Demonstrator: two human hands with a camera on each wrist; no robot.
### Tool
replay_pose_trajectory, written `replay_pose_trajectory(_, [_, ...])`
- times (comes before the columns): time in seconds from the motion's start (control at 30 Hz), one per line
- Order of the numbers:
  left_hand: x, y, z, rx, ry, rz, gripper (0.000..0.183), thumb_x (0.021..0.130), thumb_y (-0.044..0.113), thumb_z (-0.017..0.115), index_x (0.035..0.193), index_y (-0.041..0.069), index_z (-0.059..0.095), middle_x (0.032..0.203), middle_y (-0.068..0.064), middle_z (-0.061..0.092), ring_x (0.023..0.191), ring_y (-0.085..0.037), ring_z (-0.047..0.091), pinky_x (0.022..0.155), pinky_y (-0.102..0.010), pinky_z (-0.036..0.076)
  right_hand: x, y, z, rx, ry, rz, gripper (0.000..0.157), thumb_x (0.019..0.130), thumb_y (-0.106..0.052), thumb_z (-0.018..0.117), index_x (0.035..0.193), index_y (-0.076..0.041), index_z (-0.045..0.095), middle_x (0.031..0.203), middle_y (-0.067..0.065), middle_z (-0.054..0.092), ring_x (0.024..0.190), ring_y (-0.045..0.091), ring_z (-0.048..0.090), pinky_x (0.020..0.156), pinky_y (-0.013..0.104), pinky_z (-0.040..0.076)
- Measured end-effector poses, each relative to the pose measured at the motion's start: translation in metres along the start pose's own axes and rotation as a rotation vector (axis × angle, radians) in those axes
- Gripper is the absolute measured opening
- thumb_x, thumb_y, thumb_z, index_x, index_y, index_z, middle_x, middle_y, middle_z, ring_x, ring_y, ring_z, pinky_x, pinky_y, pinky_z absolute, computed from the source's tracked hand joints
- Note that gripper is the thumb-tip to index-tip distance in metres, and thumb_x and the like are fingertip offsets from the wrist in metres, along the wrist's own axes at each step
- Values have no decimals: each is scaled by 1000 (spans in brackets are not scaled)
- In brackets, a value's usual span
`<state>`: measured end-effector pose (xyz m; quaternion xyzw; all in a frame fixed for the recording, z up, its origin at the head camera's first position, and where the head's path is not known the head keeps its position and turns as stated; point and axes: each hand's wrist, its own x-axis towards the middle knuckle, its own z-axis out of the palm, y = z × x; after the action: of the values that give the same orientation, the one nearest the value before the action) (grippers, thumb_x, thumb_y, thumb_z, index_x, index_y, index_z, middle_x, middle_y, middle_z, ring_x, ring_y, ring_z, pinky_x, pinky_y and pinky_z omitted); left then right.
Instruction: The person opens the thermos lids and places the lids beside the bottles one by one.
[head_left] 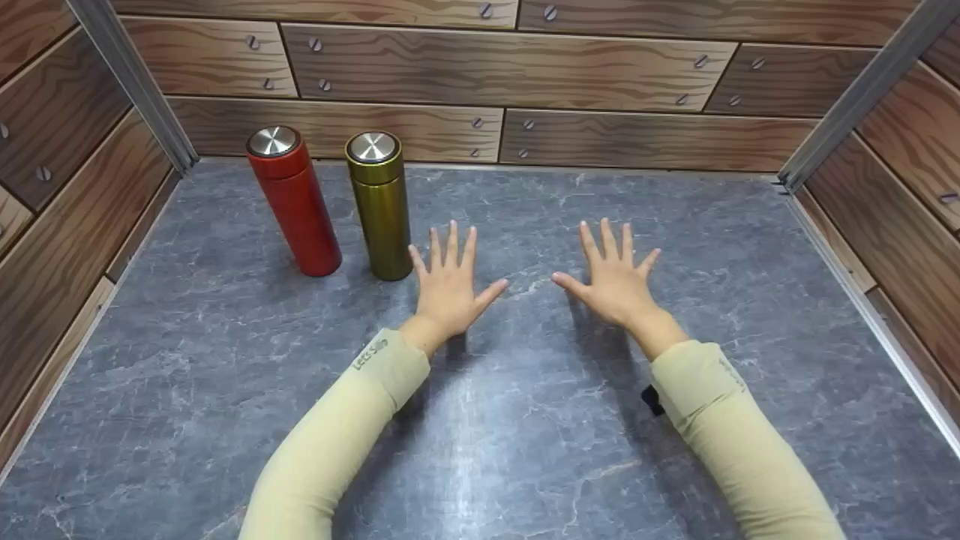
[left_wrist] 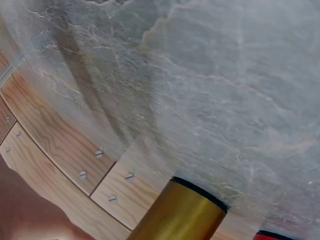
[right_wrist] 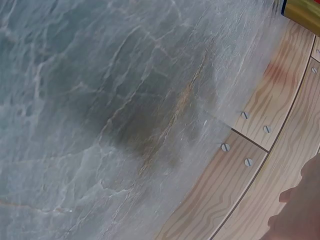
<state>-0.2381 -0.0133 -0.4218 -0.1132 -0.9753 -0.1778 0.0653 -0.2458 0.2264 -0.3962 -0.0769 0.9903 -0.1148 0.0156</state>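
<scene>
Two steel-lidded thermos bottles stand upright at the back left of the table. The red thermos (head_left: 296,210) is on the left, the gold-green thermos (head_left: 382,217) beside it. My left hand (head_left: 448,292) is held palm down with fingers spread, just right of the gold-green thermos, its little finger overlapping that bottle's edge in the head view. My right hand (head_left: 616,285) mirrors it farther right, fingers spread and holding nothing. In the left wrist view the base of the gold-green thermos (left_wrist: 182,215) shows, with a sliver of the red thermos (left_wrist: 270,236) at the lower edge.
The grey marbled tabletop (head_left: 525,420) is bounded by a wood-patterned back wall (head_left: 510,67) and side walls, with metal posts (head_left: 135,82) at the corners. A small black object (head_left: 652,400) shows beside the right sleeve cuff.
</scene>
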Motion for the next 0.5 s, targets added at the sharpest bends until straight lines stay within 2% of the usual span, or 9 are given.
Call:
replay_pose_trajectory(0.1, [-2, -4, -3, -6, 146, -28, 87, 86, 65, 44, 149, 11, 21, 155, -16, 20, 143, -40, 10, 111, -64, 0, 0, 0, 0, 6, 0, 2, 90, 87, -64, 44, 152, -16, 2, 157, 18, -6, 140, 44, -16, 96, 76, -13])
replay_pose_trajectory(0.2, [-5, -10, -8, -40, 364, -48, 80, 85, 59, 51, 142, 7, 29, 146, -17, 32, 139, -39, 22, 112, -61, 6, 1, 1, 1, 14, 0, 3, 91, 87, -64, 44, 152, -17, 2, 157, 18, -6, 140, 44, -17, 96, 75, -16])
replay_pose_trajectory(0.3, [-7, -19, -12, -77, 585, -61, 74, 83, 51, 57, 135, 5, 29, 138, -18, 34, 134, -37, 27, 112, -59, 13, 1, 2, 1, 13, 0, 3, 90, 87, -63, 45, 152, -18, 1, 157, 17, -6, 140, 44, -17, 96, 75, -15])
replay_pose_trajectory(0.37, [-7, -25, -13, -131, 703, -89, 75, 82, 46, 61, 133, 4, 28, 137, -19, 33, 132, -36, 29, 112, -55, 17, 1, 3, 1, 13, 2, 3, 91, 87, -63, 45, 152, -17, 1, 157, 18, -6, 140, 44, -16, 97, 75, -15])
replay_pose_trajectory(0.43, [-7, -29, -14, -201, 781, -149, 78, 80, 44, 64, 134, 2, 27, 137, -19, 32, 130, -34, 30, 112, -51, 21, 1, 3, 1, 10, 5, 2, 91, 87, -64, 44, 152, -17, 1, 157, 18, -5, 140, 45, -15, 97, 76, -13])
replay_pose_trajectory(0.5, [-7, -31, -15, -295, 810, -225, 82, 78, 42, 66, 136, 1, 26, 137, -20, 31, 129, -33, 31, 111, -47, 22, 2, 4, 1, 7, 7, -1, 91, 86, -65, 43, 152, -17, 2, 157, 18, -5, 140, 45, -15, 97, 76, -12])
